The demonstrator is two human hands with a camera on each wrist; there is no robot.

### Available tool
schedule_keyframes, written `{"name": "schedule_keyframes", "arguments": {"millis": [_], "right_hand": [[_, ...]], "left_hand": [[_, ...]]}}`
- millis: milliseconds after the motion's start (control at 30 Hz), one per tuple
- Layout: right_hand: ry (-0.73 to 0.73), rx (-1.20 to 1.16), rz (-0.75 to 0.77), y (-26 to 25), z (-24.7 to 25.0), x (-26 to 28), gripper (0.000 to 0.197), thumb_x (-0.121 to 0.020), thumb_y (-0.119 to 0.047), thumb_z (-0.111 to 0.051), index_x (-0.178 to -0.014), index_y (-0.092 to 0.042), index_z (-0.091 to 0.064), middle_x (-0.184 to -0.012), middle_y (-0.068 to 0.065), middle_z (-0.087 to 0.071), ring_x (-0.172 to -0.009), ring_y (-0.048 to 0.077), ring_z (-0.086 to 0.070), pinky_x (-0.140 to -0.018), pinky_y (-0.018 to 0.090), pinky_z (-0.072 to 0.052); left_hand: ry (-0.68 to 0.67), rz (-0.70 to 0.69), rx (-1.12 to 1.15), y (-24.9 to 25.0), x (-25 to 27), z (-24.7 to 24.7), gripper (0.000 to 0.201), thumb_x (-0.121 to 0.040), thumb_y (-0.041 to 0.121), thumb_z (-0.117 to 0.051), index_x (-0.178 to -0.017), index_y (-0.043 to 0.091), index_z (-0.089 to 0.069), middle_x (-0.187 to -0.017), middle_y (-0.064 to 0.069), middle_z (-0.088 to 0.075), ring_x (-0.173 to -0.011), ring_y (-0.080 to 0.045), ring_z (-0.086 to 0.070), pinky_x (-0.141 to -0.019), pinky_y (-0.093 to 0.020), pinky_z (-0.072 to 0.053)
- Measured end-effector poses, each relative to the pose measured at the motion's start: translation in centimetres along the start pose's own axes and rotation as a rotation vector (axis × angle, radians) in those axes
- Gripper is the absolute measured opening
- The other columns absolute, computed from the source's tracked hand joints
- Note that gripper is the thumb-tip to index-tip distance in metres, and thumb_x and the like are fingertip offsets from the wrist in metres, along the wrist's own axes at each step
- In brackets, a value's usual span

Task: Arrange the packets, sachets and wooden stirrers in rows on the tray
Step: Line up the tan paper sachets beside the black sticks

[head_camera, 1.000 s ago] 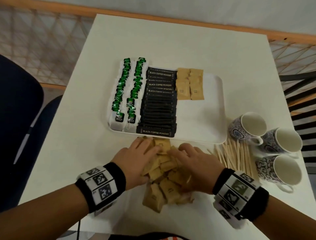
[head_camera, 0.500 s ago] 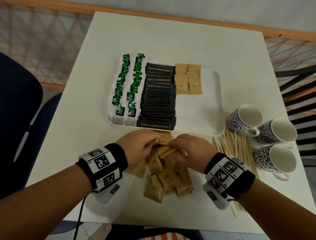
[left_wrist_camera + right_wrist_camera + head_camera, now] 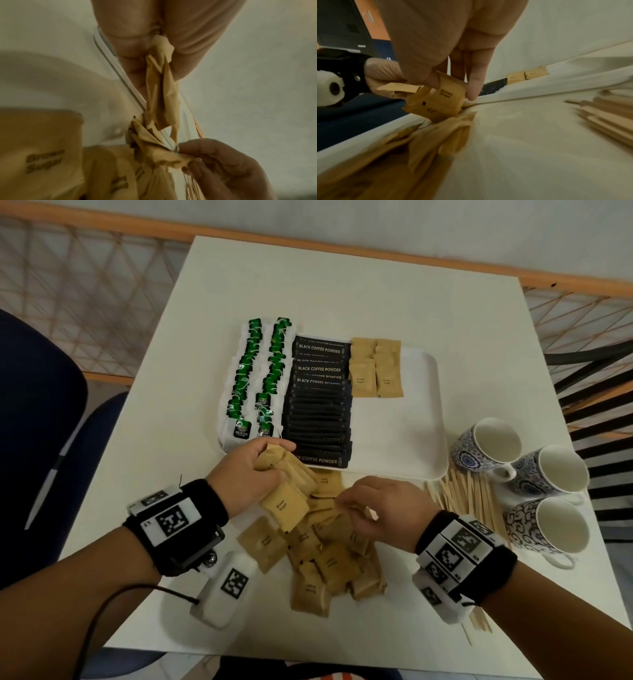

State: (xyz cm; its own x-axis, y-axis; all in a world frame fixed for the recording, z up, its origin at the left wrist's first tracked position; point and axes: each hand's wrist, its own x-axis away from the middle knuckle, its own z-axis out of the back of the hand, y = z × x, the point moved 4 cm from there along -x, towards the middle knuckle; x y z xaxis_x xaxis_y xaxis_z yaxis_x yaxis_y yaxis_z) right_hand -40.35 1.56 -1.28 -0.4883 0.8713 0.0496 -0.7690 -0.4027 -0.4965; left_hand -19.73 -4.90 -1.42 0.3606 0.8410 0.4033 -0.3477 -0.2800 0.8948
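Since the earlier frame, our left hand (image 3: 251, 474) has lifted off the heap with a fanned bunch of brown sugar sachets (image 3: 286, 491), while our right hand (image 3: 380, 511) has stayed low over the pile (image 3: 329, 553). We judge the left grip is curled round several sachets at once, thumb on top, so they stack edge to edge ready for laying in a row; the left wrist view shows the bunch pressed between thumb and fingers. Our right grip pinches 1 sachet (image 3: 443, 96) between thumb and fingertips, just above the heap, probably to feed it across into the left bunch. Beyond the left grip lies the tray (image 3: 404, 419), its near rim just ahead of the knuckles; it carries 2 green tea rows (image 3: 260, 381), 1 row of black coffee packets (image 3: 320, 405) and a short double row of sugar sachets (image 3: 375, 368) at the far end. Open tray space sits ahead of the right grip, which is where we expect the sugar to go. Wooden stirrers (image 3: 469, 501) lie loose on the surface just outside the right wrist, untouched, beside 3 cups (image 3: 544, 474).
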Motion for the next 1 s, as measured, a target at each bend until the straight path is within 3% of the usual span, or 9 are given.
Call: {"name": "schedule_keyframes", "arguments": {"millis": [133, 233, 300, 367, 567, 700, 800, 900, 1000], "right_hand": [[0.133, -0.042, 0.053, -0.1, 1.5, -0.5, 0.027, -0.087, -0.038, -0.054, -0.107, -0.026, -0.068, -0.084, -0.013, -0.067, -0.065, 0.003, -0.059, -0.057, 0.020, -0.052], [0.152, -0.274, -0.060, 0.0, 2.7, -1.2, 0.028, -0.083, -0.031, -0.070, -0.111, -0.034, -0.067, -0.078, -0.024, -0.059, -0.069, 0.002, -0.057, -0.066, 0.017, -0.051], [0.119, -0.591, -0.218, 0.2, 3.0, -1.7, 0.035, -0.078, -0.021, -0.077, -0.106, -0.039, -0.067, -0.078, -0.017, -0.063, -0.070, 0.004, -0.057, -0.071, 0.020, -0.051], [0.063, -0.896, -0.345, -0.1, 2.7, -2.4, 0.026, -0.077, -0.013, -0.077, -0.096, -0.030, -0.071, -0.080, -0.005, -0.069, -0.071, 0.012, -0.061, -0.070, 0.029, -0.052], [0.083, -0.944, -0.523, 0.0, 1.2, -3.8, 0.010, -0.080, -0.023, -0.075, -0.078, -0.028, -0.067, -0.077, -0.008, -0.068, -0.071, 0.009, -0.062, -0.074, 0.030, -0.055], [0.118, -1.169, -0.548, -0.3, 1.2, -4.3, 0.010, -0.083, -0.008, -0.070, -0.081, -0.014, -0.062, -0.079, 0.004, -0.070, -0.070, 0.019, -0.066, -0.067, 0.030, -0.057], [0.232, -1.227, -0.519, 0.1, 2.2, -4.6, 0.015, -0.081, 0.002, -0.069, -0.082, -0.010, -0.061, -0.072, 0.001, -0.068, -0.062, 0.015, -0.065, -0.058, 0.024, -0.056], [0.304, -1.253, -0.484, 0.6, 3.3, -4.8, 0.015, -0.081, 0.005, -0.067, -0.085, -0.008, -0.062, -0.072, 0.000, -0.069, -0.063, 0.014, -0.065, -0.056, 0.024, -0.056], [0.350, -1.277, -0.474, 0.9, 3.8, -4.8, 0.017, -0.081, 0.005, -0.066, -0.088, -0.010, -0.065, -0.075, 0.001, -0.070, -0.065, 0.014, -0.065, -0.061, 0.027, -0.058]], "left_hand": [[0.020, 0.010, 0.024, 0.2, -0.3, 0.0, 0.039, -0.085, -0.001, -0.061, -0.106, 0.032, -0.061, -0.105, -0.007, -0.068, -0.093, -0.021, -0.065, -0.081, -0.037, -0.055], [0.046, 0.012, 0.073, 0.8, -0.7, 0.0, 0.037, -0.086, 0.000, -0.062, -0.106, 0.031, -0.059, -0.100, -0.005, -0.067, -0.088, -0.020, -0.065, -0.076, -0.034, -0.056], [0.074, 0.013, 0.113, 1.2, -1.1, 0.0, 0.036, -0.086, -0.001, -0.061, -0.105, 0.029, -0.060, -0.095, -0.005, -0.067, -0.084, -0.018, -0.066, -0.072, -0.032, -0.057], [0.113, 0.006, 0.159, 1.6, -1.4, -0.2, 0.035, -0.086, -0.002, -0.061, -0.101, 0.030, -0.063, -0.092, -0.006, -0.069, -0.084, -0.022, -0.067, -0.074, -0.036, -0.057], [0.243, -0.041, 0.324, 2.9, -2.1, -1.3, 0.034, -0.078, 0.004, -0.062, -0.099, 0.031, -0.065, -0.095, -0.009, -0.068, -0.085, -0.024, -0.064, -0.077, -0.041, -0.054], [0.281, -0.004, 0.495, 3.2, -2.8, -2.1, 0.037, -0.076, -0.001, -0.063, -0.104, 0.023, -0.066, -0.088, -0.008, -0.067, -0.078, -0.021, -0.062, -0.068, -0.032, -0.051], [0.192, 0.056, 0.617, 3.5, -3.1, -2.8, 0.036, -0.079, -0.006, -0.067, -0.109, 0.014, -0.066, -0.081, -0.007, -0.069, -0.069, -0.019, -0.066, -0.059, -0.026, -0.054], [-0.008, 0.167, 0.724, 4.1, -3.1, -3.7, 0.032, -0.083, 0.000, -0.062, -0.114, 0.008, -0.062, -0.079, -0.009, -0.069, -0.063, -0.016, -0.067, -0.051, -0.024, -0.053], [-0.142, 0.196, 0.671, 4.4, -3.2, -4.1, 0.033, -0.083, 0.002, -0.061, -0.116, 0.006, -0.062, -0.089, -0.011, -0.068, -0.072, -0.016, -0.067, -0.054, -0.025, -0.054]]}}
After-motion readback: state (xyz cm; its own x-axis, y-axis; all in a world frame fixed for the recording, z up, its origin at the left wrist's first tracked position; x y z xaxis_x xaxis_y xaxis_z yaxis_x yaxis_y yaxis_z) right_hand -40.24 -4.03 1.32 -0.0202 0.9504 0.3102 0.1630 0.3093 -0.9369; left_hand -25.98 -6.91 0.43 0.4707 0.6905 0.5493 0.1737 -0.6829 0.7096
